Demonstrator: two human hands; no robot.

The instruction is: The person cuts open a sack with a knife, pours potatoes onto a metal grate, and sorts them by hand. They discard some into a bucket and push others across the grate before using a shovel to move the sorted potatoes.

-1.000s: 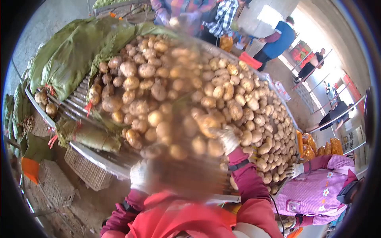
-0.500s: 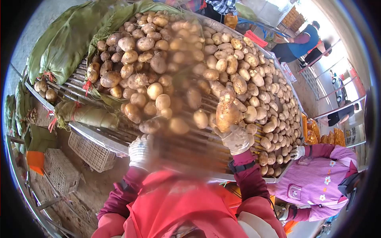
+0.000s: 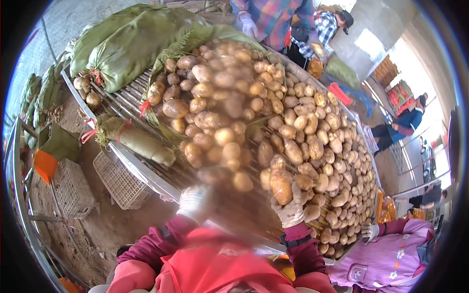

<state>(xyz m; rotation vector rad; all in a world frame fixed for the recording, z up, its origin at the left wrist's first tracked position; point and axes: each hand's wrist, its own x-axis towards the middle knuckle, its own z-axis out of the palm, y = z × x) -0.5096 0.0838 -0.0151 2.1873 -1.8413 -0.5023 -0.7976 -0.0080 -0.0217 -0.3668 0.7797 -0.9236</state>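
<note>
The right hand (image 3: 289,207) grasps a knobbly potato (image 3: 280,185) above the slatted rack (image 3: 138,168), near the edge closest to the person. The left hand (image 3: 194,200) is at that same edge; blur covers its fingers, so whether it grips anything cannot be told. Loose potatoes (image 3: 317,141) spread from the middle to the right edge. A full sack (image 3: 132,44) lies at the far left corner, a rolled sack (image 3: 146,144) along the near edge's left part. A co-worker's hand (image 3: 370,230) is at the near right corner.
</note>
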